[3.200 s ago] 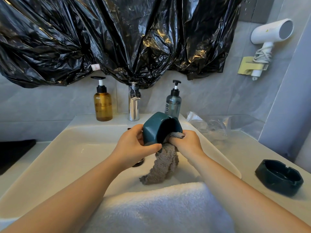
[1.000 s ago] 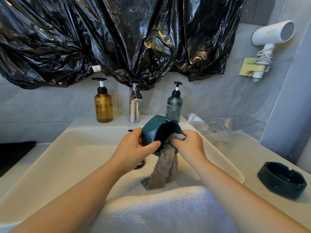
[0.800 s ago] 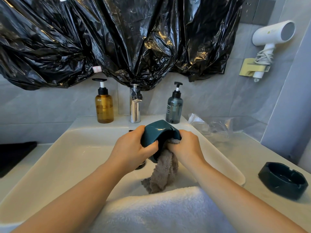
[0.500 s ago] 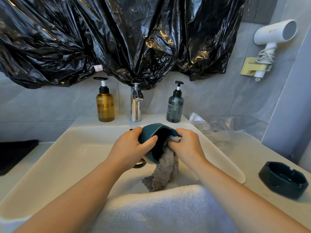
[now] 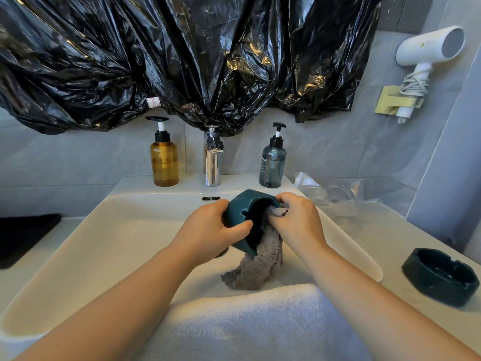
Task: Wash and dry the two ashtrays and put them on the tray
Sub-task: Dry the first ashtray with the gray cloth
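The left hand grips the glossy teal ashtray, right hand pinches fuzzy grey cloth inside it; best rotate, wiping notches w/ firm pressure.

Second ashtray right of sink
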